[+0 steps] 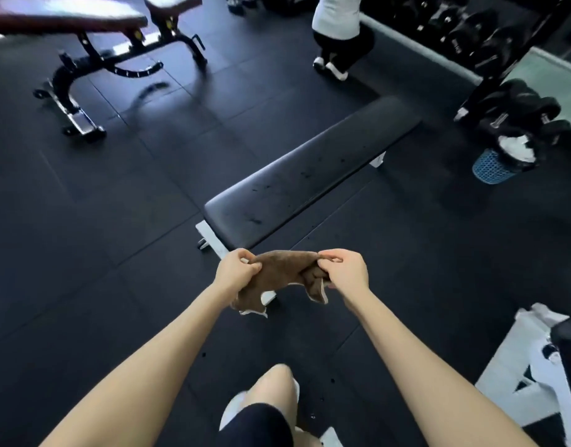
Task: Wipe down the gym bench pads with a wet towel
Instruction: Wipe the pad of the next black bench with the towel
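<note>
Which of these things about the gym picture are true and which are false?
1. The left hand and the right hand both grip the brown cloth towel with curled fingers. True.
2. The towel lies spread flat on the long black padded bench. False: it hangs bunched between the two hands, in front of the bench's near end.
3. A blue perforated plastic basket stands on the floor beside the black dumbbells. True.
4. The person in the white top sits on the long bench. False: that person crouches on the dark rubber floor beyond its far end.
</note>
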Demonstrator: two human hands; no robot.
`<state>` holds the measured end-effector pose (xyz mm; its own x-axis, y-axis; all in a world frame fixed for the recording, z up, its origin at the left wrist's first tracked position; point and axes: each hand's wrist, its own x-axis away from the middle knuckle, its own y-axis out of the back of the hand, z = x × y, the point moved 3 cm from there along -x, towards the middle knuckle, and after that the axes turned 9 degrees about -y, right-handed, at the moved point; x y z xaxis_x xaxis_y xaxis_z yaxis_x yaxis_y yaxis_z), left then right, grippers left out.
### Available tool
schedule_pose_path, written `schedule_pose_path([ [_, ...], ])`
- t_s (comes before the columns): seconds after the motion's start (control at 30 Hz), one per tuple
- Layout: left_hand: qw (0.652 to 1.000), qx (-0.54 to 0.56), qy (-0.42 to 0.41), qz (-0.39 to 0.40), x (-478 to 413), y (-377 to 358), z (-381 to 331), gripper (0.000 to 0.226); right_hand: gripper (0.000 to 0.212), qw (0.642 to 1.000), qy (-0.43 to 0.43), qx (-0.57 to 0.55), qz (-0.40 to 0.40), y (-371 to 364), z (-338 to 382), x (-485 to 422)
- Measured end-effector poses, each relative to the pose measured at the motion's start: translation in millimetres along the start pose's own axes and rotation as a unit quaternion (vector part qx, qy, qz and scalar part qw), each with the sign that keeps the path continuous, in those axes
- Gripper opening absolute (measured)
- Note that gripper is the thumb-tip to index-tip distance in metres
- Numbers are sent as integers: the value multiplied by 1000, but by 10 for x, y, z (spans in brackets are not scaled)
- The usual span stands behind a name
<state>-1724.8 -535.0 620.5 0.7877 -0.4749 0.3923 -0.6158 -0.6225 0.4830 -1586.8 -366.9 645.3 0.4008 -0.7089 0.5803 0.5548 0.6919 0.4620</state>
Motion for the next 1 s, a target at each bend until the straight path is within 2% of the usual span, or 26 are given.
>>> schedule_pose_path([
  [0.13, 998, 30, 44, -28, -723, -99, -2, 4, 22, 998, 4, 54, 12, -178, 455, -758],
  [0.37, 986, 60, 147, -39, -2122, -426, 111, 17, 20, 986, 0, 160, 49, -664, 1087, -2361],
  [0.53, 970, 112, 215, -34, -2959, -630, 300, 19, 21, 949, 42, 302, 79, -1043, 1541, -3383],
  [0.63, 940, 188, 284, -14, -3317, -803, 373, 10, 23, 908, 79, 402, 88, -1258, 1826, -3866],
  [0.73, 864, 378, 332, 14, -3577, -1003, 313, 3, 24, 854, 138, 493, 90, -1520, 2144, -4266],
  [0.83, 815, 467, 341, -47, -3844, -1168, 308, 6, 25, 812, 209, 535, 108, -1839, 2387, -4619],
  [0.9, 816, 422, 365, -148, -3983, -1242, 415, 8, 31, 784, 264, 534, 174, -2091, 2393, -4822],
  [0.97, 824, 304, 412, -243, -4042, -1301, 561, 20, 43, 724, 327, 555, 249, -2298, 2301, -4971],
  [1.0, 815, 257, 431, -289, -4043, -1337, 614, 23, 45, 690, 365, 565, 270, -2371, 2246, -5039],
])
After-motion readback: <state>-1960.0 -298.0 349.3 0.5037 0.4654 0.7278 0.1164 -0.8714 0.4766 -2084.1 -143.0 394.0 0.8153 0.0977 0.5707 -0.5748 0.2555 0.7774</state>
